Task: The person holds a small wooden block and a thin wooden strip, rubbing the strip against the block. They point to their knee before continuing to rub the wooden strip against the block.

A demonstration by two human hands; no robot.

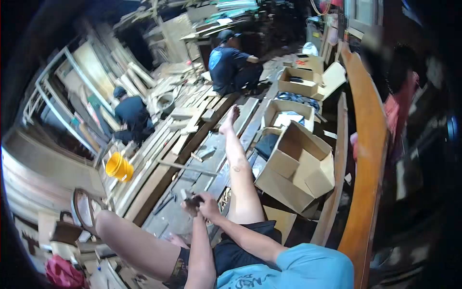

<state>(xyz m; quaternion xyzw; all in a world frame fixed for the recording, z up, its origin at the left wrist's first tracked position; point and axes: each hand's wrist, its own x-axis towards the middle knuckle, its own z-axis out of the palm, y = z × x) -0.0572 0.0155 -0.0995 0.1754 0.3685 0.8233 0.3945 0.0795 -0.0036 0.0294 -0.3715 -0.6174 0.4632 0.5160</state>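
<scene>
My left hand point(190, 209) and my right hand point(209, 206) are close together over the plank floor, between my legs. Both have their fingers closed around a small dark object point(195, 201), whose kind I cannot make out. A small pale piece shows beside it at the left fingers. Just left of my hands, a dark long-handled tool point(165, 203) lies on the grey planks point(185, 182). My bare right leg stretches forward, and my left knee is bent out to the side.
An open cardboard box point(296, 168) stands right of my leg, with smaller boxes point(297, 82) beyond. A yellow bucket point(119, 167) sits left by stacked timber point(144, 168). Two people point(230, 62) in dark clothes crouch farther off. An orange-brown board point(368, 144) runs along the right.
</scene>
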